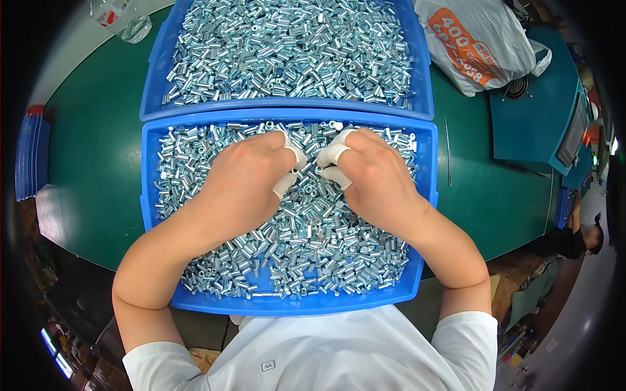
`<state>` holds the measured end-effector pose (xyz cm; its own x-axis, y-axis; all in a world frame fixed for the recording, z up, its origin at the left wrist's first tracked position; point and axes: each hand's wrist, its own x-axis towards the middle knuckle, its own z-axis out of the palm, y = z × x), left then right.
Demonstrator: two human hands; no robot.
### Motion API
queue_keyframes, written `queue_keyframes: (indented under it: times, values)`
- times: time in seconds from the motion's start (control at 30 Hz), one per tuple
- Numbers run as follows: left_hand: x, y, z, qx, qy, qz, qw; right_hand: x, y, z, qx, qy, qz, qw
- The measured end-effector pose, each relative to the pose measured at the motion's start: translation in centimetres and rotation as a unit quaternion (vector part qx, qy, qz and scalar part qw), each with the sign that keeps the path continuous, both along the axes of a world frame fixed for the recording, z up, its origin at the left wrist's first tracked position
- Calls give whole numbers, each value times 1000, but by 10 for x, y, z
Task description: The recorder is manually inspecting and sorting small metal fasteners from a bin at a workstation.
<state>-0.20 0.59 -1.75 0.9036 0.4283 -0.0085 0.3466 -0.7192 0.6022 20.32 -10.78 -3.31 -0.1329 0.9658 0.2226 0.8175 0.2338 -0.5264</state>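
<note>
Both hands are over the near blue tray (287,306), which is filled with small shiny metal sleeves (313,247). My left hand (251,173) wears white finger cots; its thumb and fingertips are pinched together around a small metal sleeve at the tips. Close beside it, my right hand (372,173), also in white finger cots, pinches a small metal sleeve (319,170) between thumb and fingers. The fingertips of both hands nearly meet over the middle of the heap. Fingers partly cover what each one holds.
A second blue tray (287,111) of metal sleeves adjoins the far side, on a green table (469,208). A thin rod (448,151), a plastic bag (482,45) and a teal machine (535,111) lie to the right. A bottle (127,19) stands far left. Another person (574,240) is at right.
</note>
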Motion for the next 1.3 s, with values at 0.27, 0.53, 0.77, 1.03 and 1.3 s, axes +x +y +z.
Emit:
queue_keyframes:
  times: [0.27, 0.53, 0.77, 1.03, 1.3]
  values:
    - [1, -2, -8, -40, -81, 15, 996, 1, -3, 14, 4, 152, -20, 988]
    - [-1, -3, -3, 15, -20, -6, 1000, 9, -8, 16, -57, 307, -90, 946]
    - [-6, 0, -1, 29, -30, -32, 999, 16, -10, 20, -65, 198, -56, 976]
    - [-9, -2, 8, -30, -32, -70, 997, 20, -8, 31, -64, 179, -72, 979]
    - [-8, -5, 13, -39, 7, -85, 996, 1, 7, 19, -65, -22, -65, 996]
